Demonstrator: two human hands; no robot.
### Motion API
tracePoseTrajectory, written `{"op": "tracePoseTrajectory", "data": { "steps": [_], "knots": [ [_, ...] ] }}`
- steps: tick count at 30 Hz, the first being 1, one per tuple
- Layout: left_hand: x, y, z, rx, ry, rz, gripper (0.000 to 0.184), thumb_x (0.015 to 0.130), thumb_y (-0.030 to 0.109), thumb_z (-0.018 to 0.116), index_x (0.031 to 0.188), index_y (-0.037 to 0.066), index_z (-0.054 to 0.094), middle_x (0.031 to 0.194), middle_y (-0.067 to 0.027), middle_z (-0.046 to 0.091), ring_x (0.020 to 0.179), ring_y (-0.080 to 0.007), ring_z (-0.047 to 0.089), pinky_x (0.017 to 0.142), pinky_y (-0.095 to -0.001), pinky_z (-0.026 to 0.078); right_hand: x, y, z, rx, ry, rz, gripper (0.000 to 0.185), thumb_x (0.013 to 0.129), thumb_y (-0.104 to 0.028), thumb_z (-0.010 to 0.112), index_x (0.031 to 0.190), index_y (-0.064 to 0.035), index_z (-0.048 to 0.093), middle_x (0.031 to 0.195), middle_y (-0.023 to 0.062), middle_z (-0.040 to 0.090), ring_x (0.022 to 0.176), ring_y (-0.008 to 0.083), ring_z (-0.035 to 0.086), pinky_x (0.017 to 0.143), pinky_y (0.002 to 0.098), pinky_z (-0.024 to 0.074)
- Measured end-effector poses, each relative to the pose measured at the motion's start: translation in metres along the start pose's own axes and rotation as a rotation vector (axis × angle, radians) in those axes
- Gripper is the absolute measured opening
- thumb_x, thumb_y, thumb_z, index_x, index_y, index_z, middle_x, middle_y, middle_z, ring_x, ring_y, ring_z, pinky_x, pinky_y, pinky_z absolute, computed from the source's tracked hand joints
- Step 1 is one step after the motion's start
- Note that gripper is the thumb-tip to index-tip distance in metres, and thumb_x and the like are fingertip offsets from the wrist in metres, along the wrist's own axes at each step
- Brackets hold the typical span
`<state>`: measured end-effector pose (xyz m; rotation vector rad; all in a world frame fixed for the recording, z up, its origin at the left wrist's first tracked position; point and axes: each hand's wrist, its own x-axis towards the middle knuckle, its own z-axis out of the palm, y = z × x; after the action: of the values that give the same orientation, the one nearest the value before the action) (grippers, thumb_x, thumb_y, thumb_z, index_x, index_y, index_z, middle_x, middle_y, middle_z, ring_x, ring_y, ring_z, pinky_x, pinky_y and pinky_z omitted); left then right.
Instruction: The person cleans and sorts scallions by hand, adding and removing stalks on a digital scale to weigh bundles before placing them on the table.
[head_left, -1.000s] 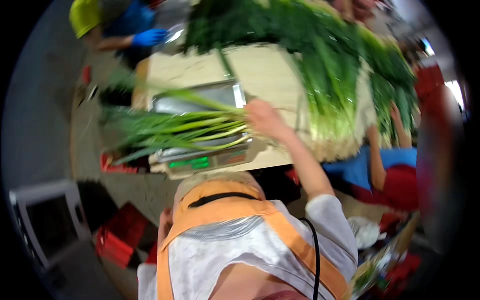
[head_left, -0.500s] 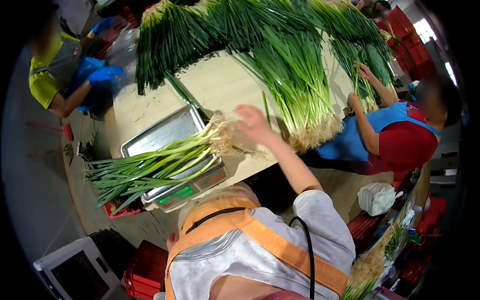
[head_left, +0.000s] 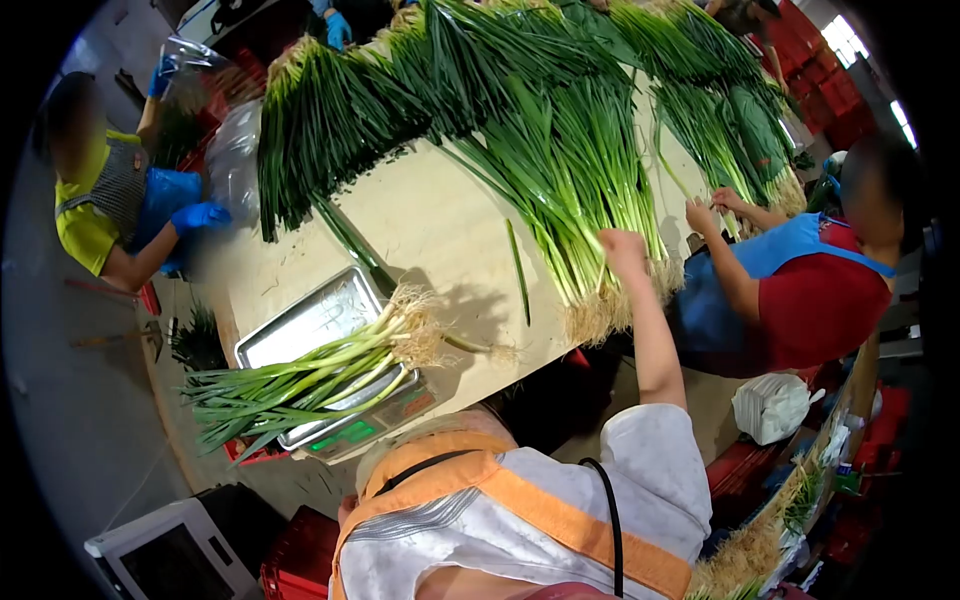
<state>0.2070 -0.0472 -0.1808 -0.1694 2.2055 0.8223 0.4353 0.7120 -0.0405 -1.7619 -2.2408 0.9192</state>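
Note:
My right hand (head_left: 625, 252) is closed over the white stems of a large pile of spring onions (head_left: 575, 190), just above their roots. It appears to pinch a stalk, though the fingertips are partly hidden. A bunch of spring onions (head_left: 310, 385) lies across the metal tray (head_left: 315, 320) of a scale, roots to the right and leaves hanging past the left side. The scale's green display (head_left: 345, 434) faces my body. Only a sliver of my left hand (head_left: 347, 507) shows beside my orange apron strap; its fingers are hidden.
Darker bundles of greens (head_left: 330, 120) line the far side of the table (head_left: 440, 220). A co-worker in a blue apron (head_left: 790, 255) handles stalks at right. Another, with blue gloves (head_left: 200, 216), stands at left near plastic bags (head_left: 235, 150). Loose leaves (head_left: 517, 270) lie mid-table.
My right hand has moved right, from beside the scale bunch's roots to the large pile, and has closed. The bunch stays on the tray. My view has shifted slightly.

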Motion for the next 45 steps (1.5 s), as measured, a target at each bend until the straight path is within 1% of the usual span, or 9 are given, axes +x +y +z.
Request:
{"op": "tracePoseTrajectory", "data": {
  "steps": [2, 7, 12, 15, 18, 19, 29, 37, 45],
  "knots": [
    [0.001, 0.008, 0.001, 0.013, 0.004, 0.004, 0.028, 0.082, 0.015, 0.059, 0.102, -0.004, 0.057, 0.091, -0.0169, 0.063, 0.083, -0.0205, 0.06, 0.073, -0.0313, 0.046, 0.001, -0.006, 0.008, -0.33, -0.119, -0.448, 0.024, 0.081, -0.022, 0.064, 0.102, -0.0102, 0.066, 0.102, 0.0064, 0.064, 0.092, 0.0211, 0.06, 0.095, 0.0379, 0.0403],
    [-0.004, 0.025, 0.002, 0.028, 0.018, 0.025, 0.025, 0.081, 0.014, 0.059, 0.099, -0.003, 0.058, 0.087, -0.0161, 0.063, 0.081, -0.0194, 0.06, 0.072, -0.0308, 0.046, 0.049, 0.032, -0.009, -0.37, 0.387, -0.126, 0.043, 0.078, -0.032, 0.063, 0.114, -0.0095, 0.057, 0.114, 0.0134, 0.058, 0.107, 0.0304, 0.053, 0.094, 0.0432, 0.0367],
    [-0.013, 0.025, 0.005, 0.02, 0.037, 0.025, 0.022, 0.081, 0.013, 0.059, 0.096, -0.003, 0.059, 0.084, -0.0152, 0.063, 0.078, -0.0182, 0.06, 0.07, -0.0303, 0.046, 0.079, 0.078, 0.004, -0.383, 0.222, 0.293, 0.05, 0.081, -0.031, 0.064, 0.118, -0.0013, 0.05, 0.118, 0.0152, 0.053, 0.106, 0.033, 0.053, 0.089, 0.0438, 0.0427],
    [-0.021, 0.018, 0.01, 0.014, 0.044, 0.017, 0.02, 0.081, 0.012, 0.059, 0.094, -0.003, 0.059, 0.082, -0.0147, 0.064, 0.076, -0.0176, 0.06, 0.069, -0.03, 0.047, 0.075, 0.094, 0.021, -0.385, 0.429, 0.021, 0.05, 0.079, -0.04, 0.064, 0.108, -0.0003, 0.056, 0.102, 0.017, 0.061, 0.094, 0.0315, 0.058, 0.076, 0.0366, 0.047],
    [-0.028, 0.016, 0.012, 0.014, 0.049, 0.017, 0.018, 0.081, 0.011, 0.059, 0.093, -0.003, 0.06, 0.08, -0.0141, 0.064, 0.075, -0.0169, 0.06, 0.068, -0.0297, 0.047, 0.041, 0.067, 0.012, 0.058, 0.345, -0.126, 0.036, 0.081, -0.034, 0.064, 0.091, -0.0005, 0.056, 0.076, 0.0117, 0.059, 0.067, 0.0229, 0.055, 0.061, 0.0336, 0.0434],
    [-0.028, 0.016, 0.014, 0.015, 0.053, 0.022, 0.018, 0.081, 0.011, 0.059, 0.092, -0.003, 0.06, 0.079, -0.014, 0.064, 0.074, -0.0167, 0.06, 0.068, -0.0296, 0.047, 0.028, 0.054, 0.012, 0.099, 0.327, -0.131, 0.029, 0.085, -0.027, 0.061, 0.078, -0.0013, 0.05, 0.061, 0.0056, 0.045, 0.054, 0.0162, 0.039, 0.052, 0.0321, 0.0338],
    [-0.01, 0.013, -0.01, 0.039, 0.231, 0.296, 0.012, 0.08, 0.007, 0.059, 0.087, -0.002, 0.062, 0.071, -0.0111, 0.063, 0.068, -0.0139, 0.059, 0.064, -0.0283, 0.047, -0.099, -0.028, 0.08, 0.915, 0.236, -0.145, 0.018, 0.093, -0.019, 0.048, 0.091, -0.0023, 0.054, 0.067, -0.0023, 0.042, 0.06, 0.0068, 0.038, 0.055, 0.0224, 0.0312],
    [-0.033, 0.192, -0.001, 0.024, 0.362, 0.819, 0.01, 0.082, 0.005, 0.058, 0.089, -0.001, 0.061, 0.076, -0.0094, 0.061, 0.07, -0.0163, 0.057, 0.065, -0.0275, 0.045, -0.15, -0.057, 0.12, 1.054, 0.102, -0.223, 0.017, 0.094, -0.015, 0.046, 0.098, -0.0006, 0.055, 0.069, -0.0027, 0.042, 0.06, 0.0059, 0.039, 0.055, 0.0194, 0.0333],
    [-0.045, 0.361, 0.039, -0.179, -0.298, 0.909, 0.024, 0.091, 0.015, 0.054, 0.109, 0.0, 0.057, 0.102, -0.0101, 0.062, 0.096, -0.0164, 0.059, 0.083, -0.0287, 0.046, -0.233, -0.112, 0.143, 1.031, -0.264, -0.359, 0.015, 0.095, -0.012, 0.044, 0.1, -0.0003, 0.051, 0.076, -0.0012, 0.045, 0.065, 0.0058, 0.042, 0.06, 0.0191, 0.0345]
  ]
}}
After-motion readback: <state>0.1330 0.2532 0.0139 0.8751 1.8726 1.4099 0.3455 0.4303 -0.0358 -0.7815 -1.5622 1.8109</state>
